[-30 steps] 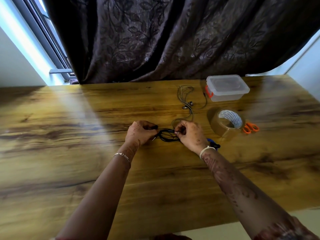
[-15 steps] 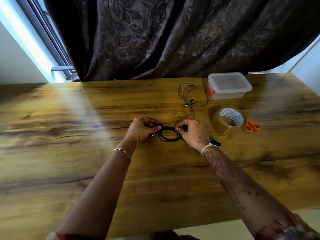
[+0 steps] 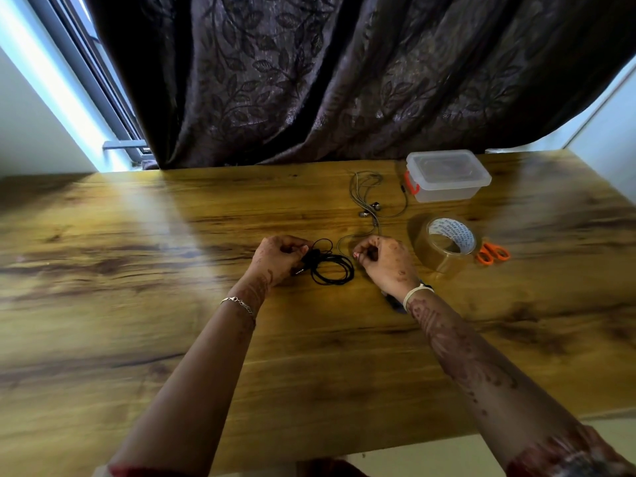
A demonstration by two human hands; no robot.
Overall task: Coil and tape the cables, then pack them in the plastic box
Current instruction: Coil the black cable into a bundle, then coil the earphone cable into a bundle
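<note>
black cable coil (image 3: 332, 270) gripped by left hand (image 3: 278, 259) | right hand (image 3: 385, 263) curled just beside it, grasp can't be told tbh

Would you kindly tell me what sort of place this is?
Probably a room at home: a wooden table set against a window hung with a dark leaf-patterned curtain.
</note>
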